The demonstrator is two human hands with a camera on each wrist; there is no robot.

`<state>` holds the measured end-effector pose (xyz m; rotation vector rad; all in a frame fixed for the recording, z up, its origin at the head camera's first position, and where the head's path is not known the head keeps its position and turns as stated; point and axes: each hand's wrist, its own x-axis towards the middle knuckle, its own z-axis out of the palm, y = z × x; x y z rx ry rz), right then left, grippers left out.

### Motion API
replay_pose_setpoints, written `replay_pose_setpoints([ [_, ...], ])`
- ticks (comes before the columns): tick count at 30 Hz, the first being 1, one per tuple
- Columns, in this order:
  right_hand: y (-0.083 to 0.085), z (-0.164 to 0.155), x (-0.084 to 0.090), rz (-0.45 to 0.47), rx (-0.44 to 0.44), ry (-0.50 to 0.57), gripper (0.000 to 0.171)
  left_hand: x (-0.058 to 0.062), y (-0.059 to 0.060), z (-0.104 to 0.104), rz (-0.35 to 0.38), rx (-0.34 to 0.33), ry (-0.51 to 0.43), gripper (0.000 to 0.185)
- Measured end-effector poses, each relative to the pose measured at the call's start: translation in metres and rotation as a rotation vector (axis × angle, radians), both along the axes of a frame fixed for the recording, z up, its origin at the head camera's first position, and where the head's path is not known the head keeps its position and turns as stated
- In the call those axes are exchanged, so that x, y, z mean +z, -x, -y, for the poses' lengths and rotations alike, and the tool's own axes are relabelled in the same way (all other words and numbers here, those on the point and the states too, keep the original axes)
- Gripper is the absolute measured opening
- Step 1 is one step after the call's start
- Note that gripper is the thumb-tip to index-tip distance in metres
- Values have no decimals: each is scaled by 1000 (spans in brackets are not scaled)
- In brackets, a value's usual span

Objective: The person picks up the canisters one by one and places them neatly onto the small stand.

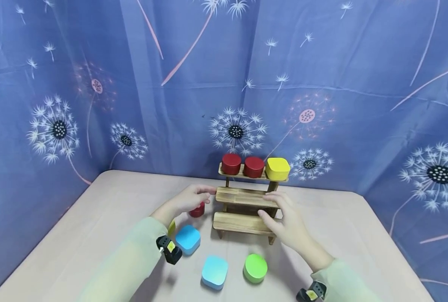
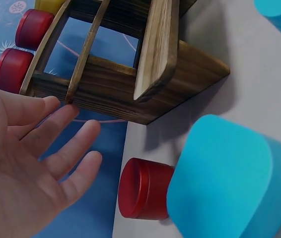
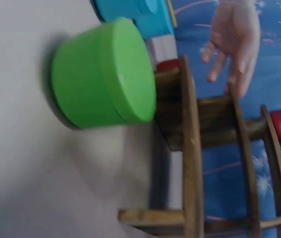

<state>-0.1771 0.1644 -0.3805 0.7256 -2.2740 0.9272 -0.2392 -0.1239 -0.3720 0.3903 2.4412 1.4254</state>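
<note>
Left hand (image 1: 188,200) is held spread at the wooden rack's (image 1: 244,208) left end, above a red tin (image 1: 197,210). Right hand (image 1: 286,222), grip spread, rests on the rack's right side.

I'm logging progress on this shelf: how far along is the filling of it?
Done: two red round tins and a yellow square tin sit on the top tier of the wooden rack. In hand: nothing; the left hand and right hand are open at the rack's sides. Left on the table: a red tin, two blue tins, a green tin.
</note>
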Motion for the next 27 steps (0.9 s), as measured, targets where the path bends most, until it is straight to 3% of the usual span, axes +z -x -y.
replay_pose_setpoints([
  [8, -7, 21, -10, 133, 51, -4, 33, 9, 3, 2, -11, -86, 60, 36],
  [16, -16, 47, -14, 315, 95, -43, 35, 12, 6, 4, -32, -106, 115, 35],
  [22, -17, 71, -12, 467, 121, -29, 37, 12, 13, 7, -7, -109, 120, 34],
  [27, -15, 90, -13, 499, 97, -36, 36, 9, 15, 10, 1, -118, 87, 34],
])
